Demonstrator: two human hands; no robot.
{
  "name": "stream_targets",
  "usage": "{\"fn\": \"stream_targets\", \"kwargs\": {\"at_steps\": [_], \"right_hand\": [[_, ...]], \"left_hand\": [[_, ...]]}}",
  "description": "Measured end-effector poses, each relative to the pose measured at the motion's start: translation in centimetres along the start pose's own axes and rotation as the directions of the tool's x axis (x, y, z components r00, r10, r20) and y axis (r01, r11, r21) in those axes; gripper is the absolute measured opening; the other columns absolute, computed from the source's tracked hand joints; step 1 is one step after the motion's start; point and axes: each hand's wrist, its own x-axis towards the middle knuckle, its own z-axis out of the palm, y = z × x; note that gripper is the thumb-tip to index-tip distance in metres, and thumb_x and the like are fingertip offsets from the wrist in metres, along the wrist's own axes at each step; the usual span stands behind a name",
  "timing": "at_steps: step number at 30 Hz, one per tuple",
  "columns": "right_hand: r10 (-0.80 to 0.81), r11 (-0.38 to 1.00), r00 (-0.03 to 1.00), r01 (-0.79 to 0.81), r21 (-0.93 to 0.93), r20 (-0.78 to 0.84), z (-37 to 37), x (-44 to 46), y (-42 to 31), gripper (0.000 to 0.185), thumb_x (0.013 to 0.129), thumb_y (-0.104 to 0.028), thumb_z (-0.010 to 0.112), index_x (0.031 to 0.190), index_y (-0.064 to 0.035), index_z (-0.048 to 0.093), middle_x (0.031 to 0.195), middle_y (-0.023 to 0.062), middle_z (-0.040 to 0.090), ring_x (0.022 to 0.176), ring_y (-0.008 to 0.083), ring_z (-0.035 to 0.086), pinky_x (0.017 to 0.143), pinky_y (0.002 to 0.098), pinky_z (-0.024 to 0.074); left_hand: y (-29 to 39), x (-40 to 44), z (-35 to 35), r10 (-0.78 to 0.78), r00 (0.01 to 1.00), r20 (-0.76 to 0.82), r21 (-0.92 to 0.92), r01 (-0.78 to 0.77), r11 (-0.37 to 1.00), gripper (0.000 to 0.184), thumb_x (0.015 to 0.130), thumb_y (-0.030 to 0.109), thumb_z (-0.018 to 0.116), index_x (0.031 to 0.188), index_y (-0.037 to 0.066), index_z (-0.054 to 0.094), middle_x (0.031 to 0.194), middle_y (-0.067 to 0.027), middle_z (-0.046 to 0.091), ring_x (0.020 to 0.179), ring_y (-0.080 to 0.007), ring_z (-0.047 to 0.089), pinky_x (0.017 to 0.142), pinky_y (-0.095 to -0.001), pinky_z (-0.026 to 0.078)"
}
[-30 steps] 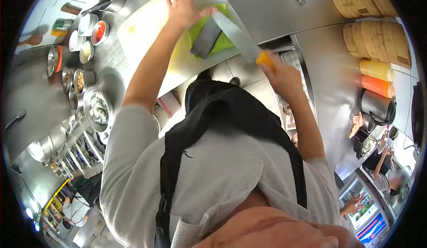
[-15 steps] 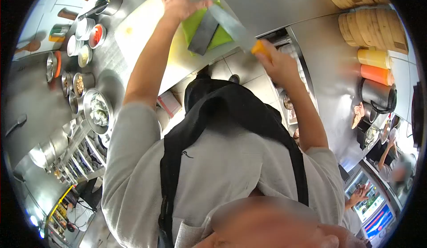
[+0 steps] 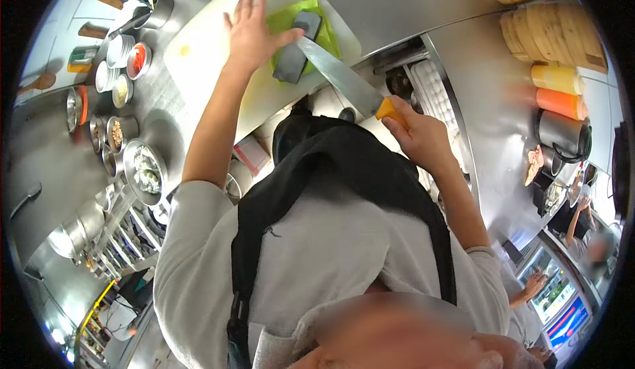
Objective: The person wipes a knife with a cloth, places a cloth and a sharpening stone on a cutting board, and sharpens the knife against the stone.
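Note:
My right hand (image 3: 420, 134) is closed around the yellow-orange handle of a broad kitchen knife (image 3: 340, 77). Its blade crosses a dark grey whetstone (image 3: 290, 62), hiding the stone's middle. Under the stone is a folded bright green cloth (image 3: 327, 40) on a large white cutting board (image 3: 205, 58). My left hand (image 3: 251, 37) is open with fingers spread above the board, left of the stone. Its thumb reaches to the blade's tip end; I cannot tell how firmly it presses.
Small bowls (image 3: 139, 61) and steel pots (image 3: 118, 134) line the left side, near a wide metal bowl (image 3: 145, 172). An open drawer (image 3: 433, 94) lies below the right hand. Bamboo steamers (image 3: 552, 36) stand far right; other people (image 3: 582, 227) are beyond.
The knife has slid toward me along the whetstone, its tip now lower and further left. My left hand has come down with it, thumb still at the tip.

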Motion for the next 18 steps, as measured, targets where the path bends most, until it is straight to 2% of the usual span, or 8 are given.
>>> {"fn": "stream_targets", "kwargs": {"at_steps": [2,4,5,7,11,13,16,18], "right_hand": [[0.024,0.999,1.0,-0.025,0.043,0.009,-0.4,-1.1,-0.5,0.051,0.098,-0.05,0.057,0.141,-0.0223,0.054,0.079,0.0195,0.071,0.075,0.0414,0.069,0.069,0.0512,0.0546],[0.13,0.99,0.989,-0.134,0.053,0.066,-1.1,-0.8,-0.6,0.051,0.098,-0.046,0.06,0.142,-0.0201,0.056,0.09,0.0174,0.073,0.083,0.0389,0.071,0.074,0.045,0.0546],[0.126,0.99,0.99,-0.129,0.048,0.066,-1.3,-0.6,-0.7,0.051,0.098,-0.046,0.06,0.142,-0.0201,0.056,0.09,0.0174,0.073,0.083,0.0389,0.071,0.074,0.045,0.0546],[0.141,0.989,0.986,-0.144,0.033,0.092,-1.4,-0.7,-1.1,0.051,0.098,-0.045,0.061,0.142,-0.0191,0.056,0.09,0.0181,0.073,0.083,0.0386,0.071,0.074,0.0449,0.0545],[0.111,0.993,0.992,-0.113,0.028,0.061,-0.9,0.6,-0.7,0.052,0.098,-0.047,0.059,0.142,-0.0189,0.056,0.09,0.0186,0.073,0.083,0.0381,0.071,0.074,0.0455,0.0544],[0.019,0.998,0.997,-0.023,-0.056,-0.069,0.0,4.1,-0.5,0.053,0.099,-0.05,0.057,0.141,-0.0186,0.057,0.09,0.0186,0.073,0.082,0.0377,0.071,0.073,0.0461,0.0547],[-0.061,0.998,0.989,0.061,-0.001,-0.137,0.0,8.8,-1.6,0.053,0.099,-0.051,0.055,0.141,-0.018,0.057,0.091,0.0181,0.074,0.083,0.0382,0.071,0.074,0.0474,0.0552],[-0.025,1.0,0.999,0.024,-0.017,-0.036,0.2,5.9,-1.6,0.053,0.099,-0.051,0.055,0.141,-0.019,0.056,0.091,0.0181,0.074,0.085,0.0383,0.071,0.074,0.0482,0.0555]], "left_hand": [[0.3,-2.6,-2.0,-0.002,0.999,-0.047,-0.041,0.0,0.999,0.103,0.078,0.068,0.073,0.154,0.008,0.04,0.158,-0.0201,0.038,0.147,-0.0367,0.035,0.118,-0.0692,0.015],[1.0,-3.8,-5.0,-0.035,0.994,-0.107,-0.036,0.032,0.999,0.078,0.088,0.054,0.069,0.147,0.007,0.05,0.153,-0.0138,0.049,0.142,-0.0326,0.044,0.118,-0.0697,0.016],[2.4,-5.0,-5.7,-0.04,0.993,-0.111,-0.036,0.037,0.999,0.078,0.088,0.054,0.069,0.147,0.007,0.05,0.153,-0.0138,0.049,0.142,-0.0326,0.044,0.118,-0.0697,0.016],[6.5,-6.8,-5.9,0.206,0.965,0.16,0.134,-0.228,0.964,0.055,0.1,0.046,0.057,0.141,0.01,0.057,0.146,-0.006,0.057,0.139,-0.0276,0.048,0.12,-0.0661,0.015],[7.8,-6.7,-3.4,0.257,0.945,0.204,0.078,-0.277,0.958,0.06,0.1,0.055,0.052,0.138,0.01,0.059,0.14,-0.0043,0.061,0.135,-0.0286,0.052,0.119,-0.0669,0.017],[6.4,-3.9,-1.6,0.255,0.942,0.218,0.252,-0.307,0.918,0.064,0.1,0.061,0.044,0.136,0.01,0.06,0.138,-0.0066,0.063,0.135,-0.0292,0.053,0.118,-0.0682,0.018],[4.2,0.5,-1.4,0.251,0.943,0.219,0.234,-0.3,0.925,0.071,0.099,0.065,0.04,0.127,0.005,0.065,0.13,-0.0087,0.067,0.132,-0.0279,0.054,0.118,-0.0687,0.019],[4.8,-0.5,-2.1,0.252,0.937,0.244,0.201,-0.303,0.932,0.072,0.099,0.066,0.041,0.128,0.005,0.065,0.129,-0.0094,0.067,0.133,-0.0275,0.054,0.118,-0.0687,0.018]]}}
